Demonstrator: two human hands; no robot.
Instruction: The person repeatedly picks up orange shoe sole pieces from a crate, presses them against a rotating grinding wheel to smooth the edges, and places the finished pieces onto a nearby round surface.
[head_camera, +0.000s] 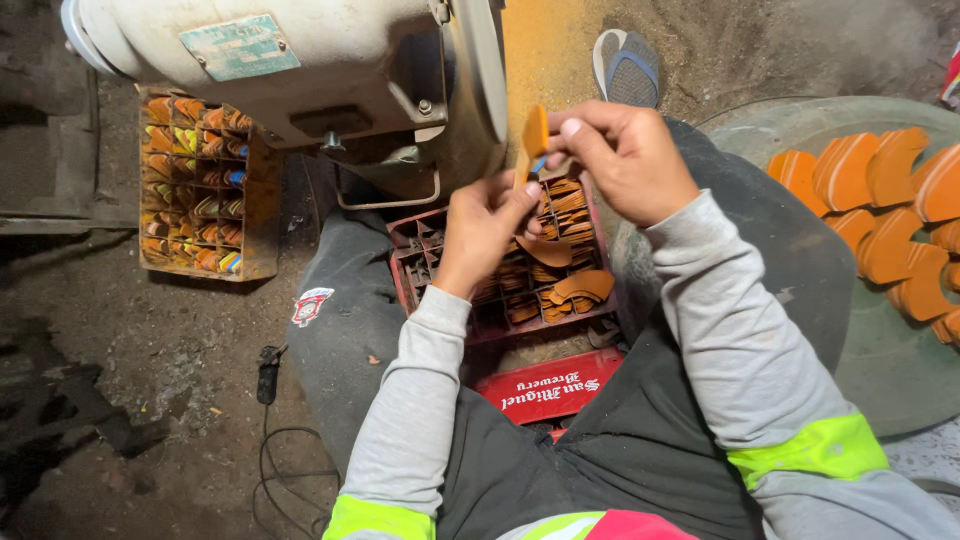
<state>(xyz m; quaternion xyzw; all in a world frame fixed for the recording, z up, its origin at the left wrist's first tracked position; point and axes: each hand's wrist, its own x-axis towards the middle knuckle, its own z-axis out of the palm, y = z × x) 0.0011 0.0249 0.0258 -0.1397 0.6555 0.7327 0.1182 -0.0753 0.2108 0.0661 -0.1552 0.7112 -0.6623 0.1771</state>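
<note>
Both hands meet above the red crate: left hand and right hand pinch the orange piece, its long axis upright between them.

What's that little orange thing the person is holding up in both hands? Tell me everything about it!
The orange piece is small, flat and thin, with a rounded top, and looks like stiff cut sheet material. It stands nearly upright, edge toward the camera. The right hand pinches its upper side and the left hand holds its lower end. A bit of blue shows beside it between the fingers. It hangs above the red crate of similar orange pieces, before the grey machine.
</note>
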